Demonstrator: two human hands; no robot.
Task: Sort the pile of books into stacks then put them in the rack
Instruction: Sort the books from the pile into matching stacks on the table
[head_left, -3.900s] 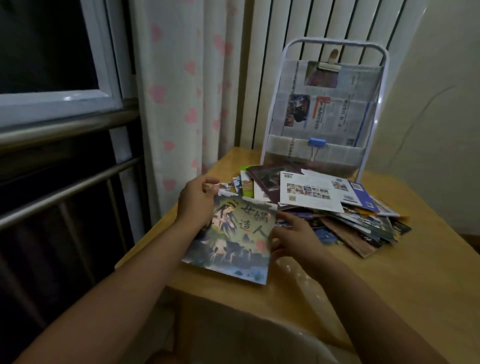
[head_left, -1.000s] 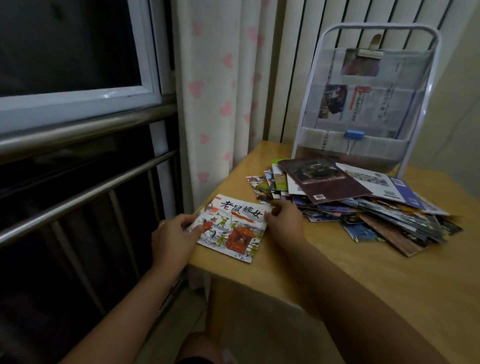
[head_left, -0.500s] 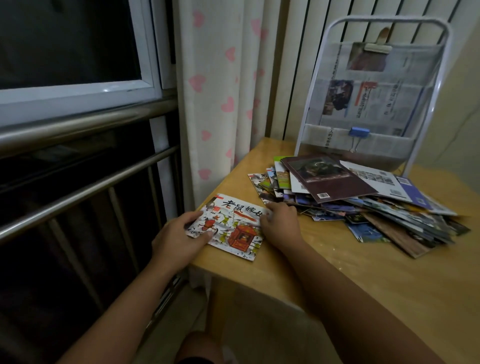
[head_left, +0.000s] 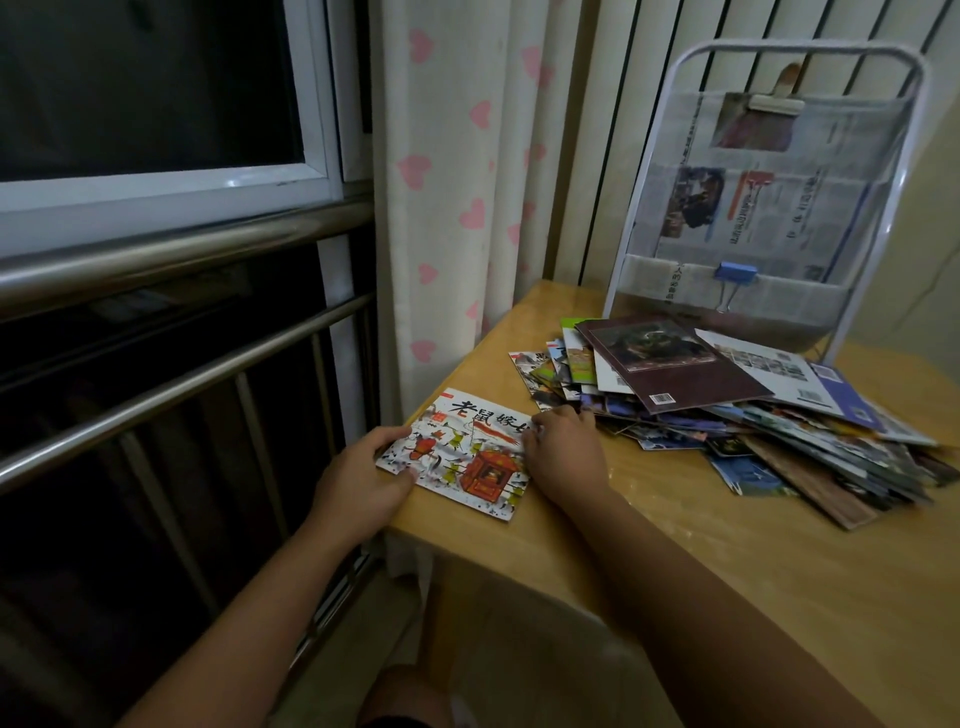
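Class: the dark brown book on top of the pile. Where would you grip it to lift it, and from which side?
Probably pinch the brown book at its near corner by the barcode, coming from the person's side. It lies flat on the pile, and that corner overhangs the books below, leaving room for fingers beneath.

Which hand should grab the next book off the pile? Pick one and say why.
Right. The right hand rests at the picture book's right edge, fingertips almost at the pile. The left hand holds the book's left edge at the table's corner, and would have to cross over the book.
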